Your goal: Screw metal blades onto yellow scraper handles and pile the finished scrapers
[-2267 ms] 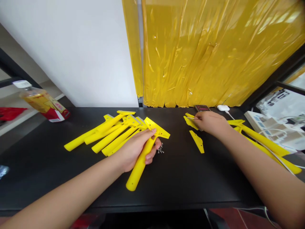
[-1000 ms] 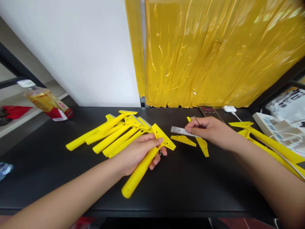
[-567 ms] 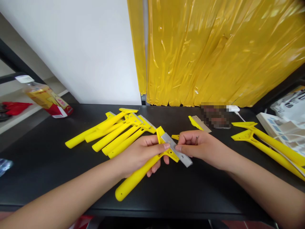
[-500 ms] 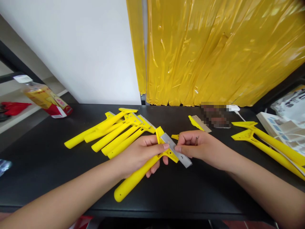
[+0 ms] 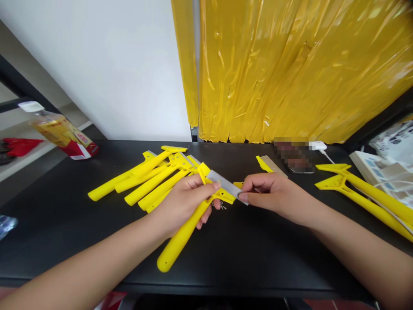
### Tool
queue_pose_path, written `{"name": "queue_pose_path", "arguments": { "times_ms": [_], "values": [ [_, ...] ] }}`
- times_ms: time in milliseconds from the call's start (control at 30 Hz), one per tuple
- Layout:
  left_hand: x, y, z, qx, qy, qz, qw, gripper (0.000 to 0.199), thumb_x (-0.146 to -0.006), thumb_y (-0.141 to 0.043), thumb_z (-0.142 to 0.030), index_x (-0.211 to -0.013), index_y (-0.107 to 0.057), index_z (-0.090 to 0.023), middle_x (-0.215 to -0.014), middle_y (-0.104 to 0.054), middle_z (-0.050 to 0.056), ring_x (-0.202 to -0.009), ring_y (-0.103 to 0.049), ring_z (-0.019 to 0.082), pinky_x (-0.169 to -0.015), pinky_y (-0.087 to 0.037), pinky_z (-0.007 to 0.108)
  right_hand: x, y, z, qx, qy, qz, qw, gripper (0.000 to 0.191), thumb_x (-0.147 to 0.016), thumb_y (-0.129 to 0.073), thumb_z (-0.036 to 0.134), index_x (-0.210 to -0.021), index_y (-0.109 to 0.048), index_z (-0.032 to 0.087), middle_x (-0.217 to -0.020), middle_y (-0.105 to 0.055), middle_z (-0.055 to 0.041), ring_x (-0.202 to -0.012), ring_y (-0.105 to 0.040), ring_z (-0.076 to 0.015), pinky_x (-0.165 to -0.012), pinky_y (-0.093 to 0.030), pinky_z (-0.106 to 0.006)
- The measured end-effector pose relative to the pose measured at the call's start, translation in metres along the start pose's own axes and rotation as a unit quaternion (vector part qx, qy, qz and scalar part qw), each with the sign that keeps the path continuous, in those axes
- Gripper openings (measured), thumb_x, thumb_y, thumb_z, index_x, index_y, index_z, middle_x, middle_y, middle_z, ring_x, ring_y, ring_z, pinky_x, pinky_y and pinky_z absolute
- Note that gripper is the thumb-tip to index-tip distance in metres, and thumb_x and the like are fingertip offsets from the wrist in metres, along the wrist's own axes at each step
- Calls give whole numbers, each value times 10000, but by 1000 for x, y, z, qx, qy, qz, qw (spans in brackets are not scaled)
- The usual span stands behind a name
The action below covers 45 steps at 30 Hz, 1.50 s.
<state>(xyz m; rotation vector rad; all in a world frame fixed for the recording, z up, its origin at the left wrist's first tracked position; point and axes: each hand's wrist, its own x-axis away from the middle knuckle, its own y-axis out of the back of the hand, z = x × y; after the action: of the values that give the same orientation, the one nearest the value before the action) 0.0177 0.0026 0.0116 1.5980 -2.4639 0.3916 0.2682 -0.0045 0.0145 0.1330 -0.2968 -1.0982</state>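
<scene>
My left hand is closed around the neck of a yellow scraper, its long handle slanting down to the lower left. The left thumb presses on a grey metal plate that lies across the scraper's wide head. At the plate's right end, thumb and fingers of my right hand pinch its tip. The plate juts past the head on that side. Small screws lie on the table just beyond the left fingertips. A small yellow piece is partly hidden behind my right fingers.
Several yellow scrapers lie together on the black table at left. Two more yellow handles lie right, by a cable and a white power strip. A yellow blade cover, a blurred-out device and a bottle are farther back.
Both hands have shifted slightly up, the scraper head also leftward. My right fingers have slid to the plate's far end, and the plate now sits less steeply. Screws have come into view.
</scene>
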Motion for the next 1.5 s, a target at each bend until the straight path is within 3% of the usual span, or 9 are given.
{"name": "queue_pose_path", "arguments": {
  "times_ms": [167,300,500,700,767,1000,1167,1333,1500],
  "values": [
    [1,2,-1,-23,32,39,998,326,-968,-706,-446,-814,-667,-162,-664,-723,28,-378,-546,90,-317,-440,173,-3,5,0,-35,18,-68,997,273,-904,-809,435,-801,-707,203,-692,-489,39,-660,-372,-114,-606,-242,-303],
    [4,-4,0,-27,68,72,995,256,-951,-728,-403,-860,-641,-180,-685,-744,27,-394,-560,97,-311,-445,169,-4,0,-2,-191,31,-100,976,255,-878,-856,398,-815,-704,204,-696,-465,46,-631,-331,-100,-589,-243,-292],
    [7,-14,4,-9,101,109,989,277,-948,-751,-439,-910,-622,-198,-676,-722,4,-412,-565,97,-324,-452,161,-5,-21,-2,-374,38,-108,920,168,-854,-888,275,-844,-740,197,-782,-512,34,-635,-368,-74,-601,-347,-235],
    [7,-17,4,30,86,124,988,287,-962,-728,-467,-947,-675,-185,-674,-697,4,-414,-554,92,-322,-450,157,0,-33,-2,-391,59,-46,917,202,-856,-885,260,-1053,-844,243,-1070,-738,-41,-760,-517,-100,-748,-497,-232],
    [8,-17,3,43,78,123,988,293,-961,-722,-479,-966,-684,-189,-675,-693,3,-414,-548,91,-318,-442,154,1,-35,-3,-390,60,-39,918,247,-881,-864,292,-1122,-851,241,-1015,-739,-46,-770,-529,-108,-780,-510,-241],
    [7,-16,10,20,60,125,990,293,-956,-747,-450,-913,-629,-185,-762,-685,5,-471,-559,76,-375,-450,155,-6,-16,-3,-328,104,-145,927,142,-965,-770,355,-1011,-841,241,-981,-755,-51,-748,-521,-121,-686,-469,-238],
    [4,-10,11,27,10,109,994,252,-998,-690,-407,-996,-650,-159,-951,-701,48,-582,-600,74,-462,-449,165,-7,12,-1,-162,92,-170,968,219,-888,-849,445,-907,-766,243,-765,-651,-2,-678,-505,-132,-610,-403,-265],
    [5,-11,8,8,11,115,993,271,-1008,-678,-436,-1040,-653,-167,-952,-712,48,-556,-598,70,-466,-444,175,-1,-3,-1,28,69,-131,989,357,-929,-776,529,-783,-680,218,-698,-531,21,-655,-428,-130,-598,-334,-288],
    [9,-15,6,-21,7,107,994,333,-1013,-649,-501,-1024,-662,-168,-925,-740,61,-517,-587,75,-443,-442,185,-2,-20,-6,48,57,-113,991,321,-979,-708,470,-790,-609,230,-713,-548,20,-681,-459,-151,-614,-354,-296]
  ]
}}
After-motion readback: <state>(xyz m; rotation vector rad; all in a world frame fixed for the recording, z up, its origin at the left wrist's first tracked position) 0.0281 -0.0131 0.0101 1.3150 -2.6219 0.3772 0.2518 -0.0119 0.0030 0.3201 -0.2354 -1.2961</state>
